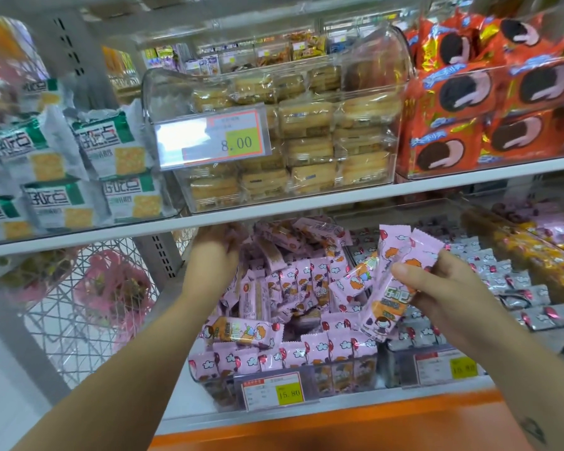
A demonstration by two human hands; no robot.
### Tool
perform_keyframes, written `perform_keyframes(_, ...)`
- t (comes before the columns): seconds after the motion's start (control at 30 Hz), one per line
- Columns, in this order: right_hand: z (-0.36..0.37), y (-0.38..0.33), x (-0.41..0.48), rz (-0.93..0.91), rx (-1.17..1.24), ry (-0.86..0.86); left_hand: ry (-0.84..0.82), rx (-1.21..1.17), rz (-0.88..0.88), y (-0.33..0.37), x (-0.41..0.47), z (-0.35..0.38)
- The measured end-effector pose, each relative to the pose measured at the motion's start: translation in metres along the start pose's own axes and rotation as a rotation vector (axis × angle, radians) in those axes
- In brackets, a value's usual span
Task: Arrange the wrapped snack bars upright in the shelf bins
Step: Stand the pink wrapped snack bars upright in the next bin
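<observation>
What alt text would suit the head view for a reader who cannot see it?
A person's right hand holds pink wrapped snack bars above a clear shelf bin while the left hand reaches into the jumbled pile at its back. A front row stands upright behind a 15.80 price tag; biscuit packs fill the shelf above.

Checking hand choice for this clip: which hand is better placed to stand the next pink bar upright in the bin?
Right. The right hand holds pink bars over the bin; the left hand is far back under the shelf, at the loose pile.
</observation>
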State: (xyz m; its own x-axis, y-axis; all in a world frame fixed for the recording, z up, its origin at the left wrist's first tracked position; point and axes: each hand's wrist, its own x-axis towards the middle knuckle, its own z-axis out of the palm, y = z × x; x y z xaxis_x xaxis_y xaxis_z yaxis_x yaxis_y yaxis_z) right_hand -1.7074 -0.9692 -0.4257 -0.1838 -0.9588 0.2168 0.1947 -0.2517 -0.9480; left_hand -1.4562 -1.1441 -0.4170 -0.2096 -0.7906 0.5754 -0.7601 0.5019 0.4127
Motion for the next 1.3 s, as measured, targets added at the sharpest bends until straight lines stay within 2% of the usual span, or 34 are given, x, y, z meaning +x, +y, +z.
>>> perform_keyframes(0.17,-0.002,0.001,0.000,0.016,0.011,0.037,-0.324,0.071,0.109,0.003,0.002,-0.001)
perform_keyframes(0.33,-0.003,0.002,0.001,-0.006,0.001,0.045,-0.477,0.211,0.158,0.006,0.006,-0.009)
perform_keyframes(0.43,-0.002,0.002,0.000,-0.016,0.010,0.045,-0.506,0.228,0.238,0.002,0.005,-0.010)
perform_keyframes(0.57,-0.002,0.000,0.002,0.018,0.014,0.014,-0.532,0.299,0.230,-0.001,0.004,-0.008)
perform_keyframes(0.73,-0.005,0.001,0.002,0.019,0.008,0.044,-0.416,0.305,0.272,0.007,-0.001,-0.011)
perform_keyframes(0.8,-0.006,-0.001,0.001,0.029,0.041,0.057,-0.439,0.273,0.320,0.019,-0.010,-0.010)
perform_keyframes(0.9,-0.007,0.000,0.001,0.027,0.026,0.049,-0.611,0.140,0.349,0.038,-0.024,-0.002)
perform_keyframes(1.0,-0.008,-0.001,0.002,0.032,0.006,0.047,-0.858,-0.033,0.193,0.052,-0.029,0.007)
perform_keyframes(1.07,-0.008,-0.001,0.002,0.021,-0.015,0.028,-0.993,-0.023,0.162,0.056,-0.026,0.016)
perform_keyframes(1.3,-0.014,0.000,0.004,0.062,0.004,0.014,-1.142,0.066,0.159,0.057,-0.006,0.057)
